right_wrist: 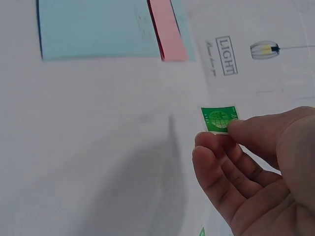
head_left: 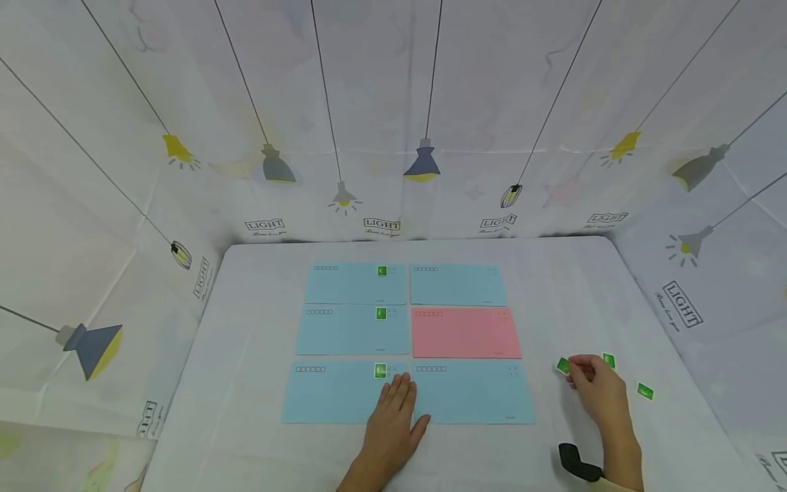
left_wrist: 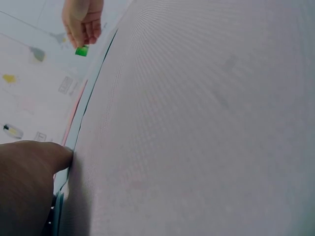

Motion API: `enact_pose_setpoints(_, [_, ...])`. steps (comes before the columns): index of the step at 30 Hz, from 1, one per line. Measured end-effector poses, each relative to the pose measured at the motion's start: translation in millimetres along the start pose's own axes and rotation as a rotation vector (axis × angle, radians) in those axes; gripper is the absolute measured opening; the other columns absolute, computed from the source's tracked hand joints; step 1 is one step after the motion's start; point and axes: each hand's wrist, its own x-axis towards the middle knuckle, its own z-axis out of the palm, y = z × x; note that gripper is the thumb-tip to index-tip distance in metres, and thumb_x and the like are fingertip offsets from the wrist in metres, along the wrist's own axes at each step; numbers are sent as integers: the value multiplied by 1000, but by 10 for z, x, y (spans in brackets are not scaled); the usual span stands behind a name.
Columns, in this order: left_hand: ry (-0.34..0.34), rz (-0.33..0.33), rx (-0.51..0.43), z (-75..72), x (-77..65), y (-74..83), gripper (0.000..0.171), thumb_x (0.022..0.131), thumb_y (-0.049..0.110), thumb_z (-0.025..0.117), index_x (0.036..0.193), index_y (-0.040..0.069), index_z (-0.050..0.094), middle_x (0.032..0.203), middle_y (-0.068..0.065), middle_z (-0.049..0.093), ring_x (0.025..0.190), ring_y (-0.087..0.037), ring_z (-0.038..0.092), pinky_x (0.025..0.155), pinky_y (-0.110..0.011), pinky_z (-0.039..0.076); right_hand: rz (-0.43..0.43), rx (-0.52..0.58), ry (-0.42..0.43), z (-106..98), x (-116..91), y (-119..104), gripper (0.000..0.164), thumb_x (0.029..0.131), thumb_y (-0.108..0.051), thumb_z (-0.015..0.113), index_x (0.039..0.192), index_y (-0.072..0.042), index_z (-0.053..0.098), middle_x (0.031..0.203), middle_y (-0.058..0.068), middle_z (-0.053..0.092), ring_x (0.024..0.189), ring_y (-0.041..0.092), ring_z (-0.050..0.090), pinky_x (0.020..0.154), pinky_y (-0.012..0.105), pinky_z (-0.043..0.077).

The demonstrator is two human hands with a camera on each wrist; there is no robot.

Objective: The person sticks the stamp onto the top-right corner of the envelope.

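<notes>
My right hand (head_left: 599,393) pinches a small green postage stamp (head_left: 562,366) between thumb and fingertips, held up off the table at the right of the envelopes. In the right wrist view the stamp (right_wrist: 215,118) shows a globe design and white edges. My left hand (head_left: 393,424) lies flat, fingers straight, over the near right corner of the bottom left blue envelope (head_left: 326,396). Its thumb reaches the bottom right blue envelope (head_left: 467,400). On the bottom left envelope a green stamp (head_left: 380,371) sits just above my left fingertips.
Two blue envelopes, upper (head_left: 344,287) and middle (head_left: 341,335), bear green stamps at left. A stampless blue envelope (head_left: 458,287) and a pink envelope (head_left: 465,335) lie at right. Loose stamps lie behind (head_left: 609,358) and beside (head_left: 645,391) my right hand on the white table (head_left: 246,328).
</notes>
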Motion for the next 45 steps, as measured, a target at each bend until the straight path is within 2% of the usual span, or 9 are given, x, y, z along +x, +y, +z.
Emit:
enact_pose_setpoints(6, [-3, -1, 0, 8, 0, 1, 64, 97, 44, 62, 141, -2, 55, 152, -18, 49, 144, -30, 46, 114, -46, 44, -62, 61, -27, 196, -41, -232, 27, 105, -22, 51, 123, -2, 58, 108, 20, 70, 84, 18, 68, 64, 11, 52])
enact_pose_setpoints(11, [-18, -12, -16, 42, -10, 0, 65, 98, 45, 61, 141, -2, 54, 152, -17, 49, 144, -30, 45, 114, -47, 43, -95, 98, -27, 310, -47, -364, 25, 105, -20, 51, 121, -2, 57, 107, 20, 71, 85, 20, 71, 65, 13, 54])
enact_pose_setpoints(15, [-2, -8, -14, 66, -20, -5, 65, 97, 46, 62, 141, -2, 54, 151, -18, 50, 144, -30, 45, 114, -48, 44, -108, 107, -38, 363, -48, -435, 25, 105, -18, 50, 122, -1, 56, 105, 19, 71, 83, 20, 72, 68, 17, 58])
enact_pose_setpoints(21, [44, 16, -8, 62, -18, -9, 65, 96, 44, 65, 140, -3, 55, 150, -19, 51, 143, -32, 47, 113, -48, 44, -154, 124, -53, 408, -53, -537, 26, 102, -12, 50, 123, 1, 58, 106, 22, 71, 83, 20, 73, 69, 20, 59])
enact_pose_setpoints(27, [49, 17, -2, 60, -18, -7, 65, 96, 44, 65, 140, -2, 55, 151, -18, 51, 143, -31, 47, 113, -47, 44, -194, 130, -57, 446, -49, -592, 26, 100, -9, 52, 125, -1, 57, 106, 19, 69, 84, 20, 71, 68, 14, 55])
enact_pose_setpoints(32, [54, 17, 1, 64, -14, -14, 65, 95, 44, 65, 139, -3, 56, 150, -18, 52, 142, -31, 47, 113, -47, 45, -226, 160, -46, 476, -42, -624, 21, 99, -6, 56, 120, -2, 58, 101, 16, 67, 82, 19, 71, 68, 16, 56])
enact_pose_setpoints(37, [57, 15, 7, 53, -10, -17, 64, 95, 44, 66, 139, -2, 57, 149, -18, 52, 142, -31, 48, 113, -46, 44, -242, 179, -44, 489, -57, -665, 17, 98, -6, 58, 114, -2, 61, 100, 16, 72, 82, 20, 71, 67, 17, 57])
enact_pose_setpoints(45, [74, 23, 4, 53, -6, -19, 64, 95, 42, 67, 139, -3, 56, 149, -18, 52, 142, -30, 48, 113, -46, 45, -240, 185, -42, 500, -72, -711, 21, 98, -7, 57, 117, -1, 59, 101, 17, 70, 81, 19, 70, 67, 12, 54])
